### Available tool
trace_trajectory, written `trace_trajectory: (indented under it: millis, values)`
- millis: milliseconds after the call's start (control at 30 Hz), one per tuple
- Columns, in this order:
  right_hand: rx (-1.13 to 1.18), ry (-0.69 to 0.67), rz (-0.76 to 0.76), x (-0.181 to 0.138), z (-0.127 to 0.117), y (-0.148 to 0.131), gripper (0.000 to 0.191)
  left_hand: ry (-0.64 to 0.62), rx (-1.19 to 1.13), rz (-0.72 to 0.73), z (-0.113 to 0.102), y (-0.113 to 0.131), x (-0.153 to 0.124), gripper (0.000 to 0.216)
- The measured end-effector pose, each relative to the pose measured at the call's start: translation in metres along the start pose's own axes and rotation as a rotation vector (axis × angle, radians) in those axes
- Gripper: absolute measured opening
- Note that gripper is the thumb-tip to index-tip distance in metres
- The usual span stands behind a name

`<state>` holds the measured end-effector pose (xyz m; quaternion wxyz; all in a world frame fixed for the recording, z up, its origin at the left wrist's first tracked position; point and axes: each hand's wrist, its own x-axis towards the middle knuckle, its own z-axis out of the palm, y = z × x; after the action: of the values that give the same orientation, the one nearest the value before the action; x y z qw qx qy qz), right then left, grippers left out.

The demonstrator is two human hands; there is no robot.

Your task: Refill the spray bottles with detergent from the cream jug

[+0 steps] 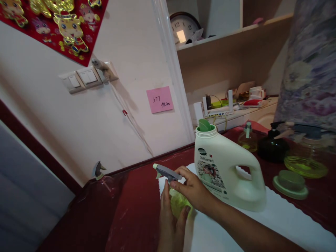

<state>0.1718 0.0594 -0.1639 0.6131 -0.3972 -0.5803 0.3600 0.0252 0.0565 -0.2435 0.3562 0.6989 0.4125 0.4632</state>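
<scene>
Just left of the big pale-green jug point(225, 154), the right hand point(193, 189) is closing thumb and fingers in a pinch around a grey spray head point(168, 171). The left hand point(168, 210) is cupping the small bottle point(180, 203) beneath it, fingers curving only as wide as the bottle, which is holding yellow-green liquid. The nozzle is pointing away from the jug. From where I am standing, the fingers are hiding the neck, so I cannot tell how firmly the head is sitting there.

Handling this well, I am judging, means keeping the small bottle upright, gripping its body without squeezing, and keeping the head square to the neck.

A white sheet point(217, 234) is lying under the jug and spreading in front of it, on a dark red counter point(136, 206). A green cap point(291, 183) is resting right of the jug; behind and right of it, a dark pump bottle point(273, 147) and two clear bottles are standing. Another spray bottle point(106, 183) is standing well to its left. Beyond the jug, a white router point(216, 110) is occupying a ledge, a clock point(183, 28) is leaning above, and a pink note point(159, 99) is clinging to the wall up and left.
</scene>
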Motion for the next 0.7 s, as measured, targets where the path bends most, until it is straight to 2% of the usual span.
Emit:
trace_trajectory:
  millis: [200, 500, 600, 700]
  values:
    - [0.056, 0.004, 0.042, 0.001, 0.002, 0.009, 0.023, 0.056, -0.075, 0.015, 0.001, 0.0, 0.001, 0.079]
    - [0.043, -0.136, -0.029, 0.005, -0.01, -0.007, 0.022, 0.055, -0.03, 0.024, 0.001, 0.001, 0.003, 0.079]
    - [0.022, -0.087, -0.024, 0.004, -0.008, -0.003, 0.021, 0.039, 0.012, -0.017, -0.001, -0.006, 0.002, 0.079]
    - [0.003, -0.027, 0.015, 0.003, -0.004, 0.001, 0.021, 0.083, 0.043, -0.05, -0.001, -0.006, -0.001, 0.077]
